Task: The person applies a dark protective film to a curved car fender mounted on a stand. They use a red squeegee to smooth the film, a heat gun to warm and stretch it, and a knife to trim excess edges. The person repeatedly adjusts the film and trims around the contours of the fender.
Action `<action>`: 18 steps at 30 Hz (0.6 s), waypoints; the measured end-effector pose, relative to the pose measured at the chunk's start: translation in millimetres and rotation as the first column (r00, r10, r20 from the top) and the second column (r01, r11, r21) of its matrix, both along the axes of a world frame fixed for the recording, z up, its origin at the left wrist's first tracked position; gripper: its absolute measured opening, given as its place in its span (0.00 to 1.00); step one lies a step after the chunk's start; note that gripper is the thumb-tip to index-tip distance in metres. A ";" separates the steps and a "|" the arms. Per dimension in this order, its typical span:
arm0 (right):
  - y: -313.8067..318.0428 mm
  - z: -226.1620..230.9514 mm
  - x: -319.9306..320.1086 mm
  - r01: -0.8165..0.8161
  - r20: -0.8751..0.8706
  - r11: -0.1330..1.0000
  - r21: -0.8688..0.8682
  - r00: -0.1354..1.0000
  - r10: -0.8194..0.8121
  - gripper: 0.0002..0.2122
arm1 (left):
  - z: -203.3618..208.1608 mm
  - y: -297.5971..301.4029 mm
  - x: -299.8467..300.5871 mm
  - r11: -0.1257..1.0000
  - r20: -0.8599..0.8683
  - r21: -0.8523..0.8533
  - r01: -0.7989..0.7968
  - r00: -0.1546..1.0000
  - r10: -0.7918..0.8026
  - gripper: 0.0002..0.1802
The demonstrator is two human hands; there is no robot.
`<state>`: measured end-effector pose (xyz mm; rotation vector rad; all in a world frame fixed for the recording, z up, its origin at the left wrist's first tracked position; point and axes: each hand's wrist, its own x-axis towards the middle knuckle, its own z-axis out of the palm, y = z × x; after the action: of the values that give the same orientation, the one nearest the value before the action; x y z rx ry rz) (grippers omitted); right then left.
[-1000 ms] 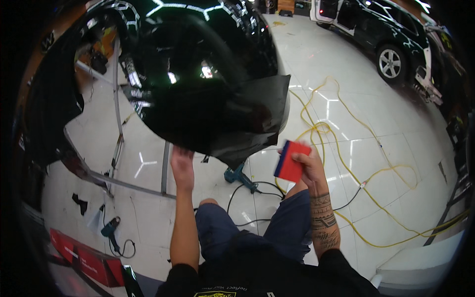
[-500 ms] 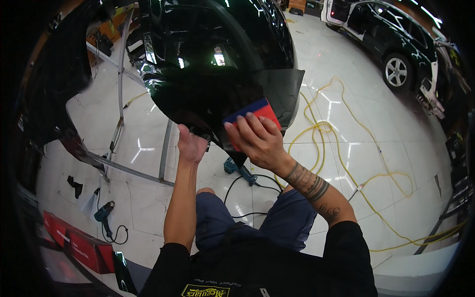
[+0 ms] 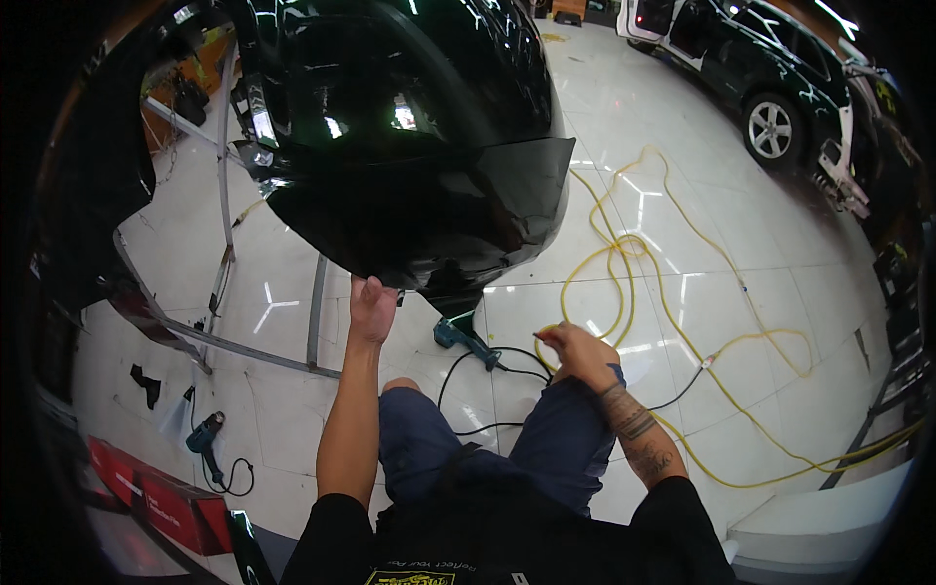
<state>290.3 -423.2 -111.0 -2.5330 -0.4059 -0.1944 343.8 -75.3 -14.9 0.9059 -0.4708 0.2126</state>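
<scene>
A glossy black car body panel [image 3: 390, 210] stands in front of me. A dark sheet of film [image 3: 522, 185] covers its near end, with a loose corner sticking out at the right and a flap hanging below. My left hand [image 3: 371, 312] grips the panel's lower edge, thumb in front, its other fingers hidden behind. My right hand [image 3: 580, 351] is low over my right knee, away from the panel. It is closed on the red squeegee, mostly hidden by the hand; a blue corner [image 3: 616, 371] shows beside the wrist.
A teal heat gun [image 3: 468, 341] lies on the floor below the panel, another heat gun [image 3: 205, 436] at left. Yellow hose [image 3: 629, 283] coils across the floor at right. A metal frame [image 3: 244, 354] and a red box [image 3: 161, 497] are at left; a car [image 3: 770, 97] stands far right.
My right hand has left the film with the squeegee and come down right, to above my knee. My left hand stays at the panel's edge. The film's lower part is now uncovered to view.
</scene>
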 end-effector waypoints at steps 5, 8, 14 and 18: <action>-12.2 114.7 13.3 0.069 -0.074 0.802 0.594 0.997 -0.031 0.09 | -29.7 -4.0 -1.7 0.985 -0.060 0.064 -0.162 0.984 0.166 0.32; 2.6 172.0 8.1 -0.106 0.149 0.791 0.602 0.989 0.019 0.09 | -24.1 -14.3 -18.2 0.988 -0.111 0.134 -0.072 0.990 0.088 0.27; 32.2 235.3 17.4 -0.296 0.415 0.899 0.324 0.898 0.146 0.10 | -28.6 -33.1 -15.2 0.947 -0.188 0.276 -0.164 0.957 0.220 0.24; 63.5 241.2 26.0 -0.409 0.459 0.897 0.166 0.838 0.297 0.12 | -40.1 -47.6 -5.9 0.949 -0.164 0.269 -0.162 0.964 0.210 0.22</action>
<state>316.3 -359.8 130.2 -2.0972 -0.9508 -0.6177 337.9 -122.9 -55.0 1.2121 -0.2353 0.2389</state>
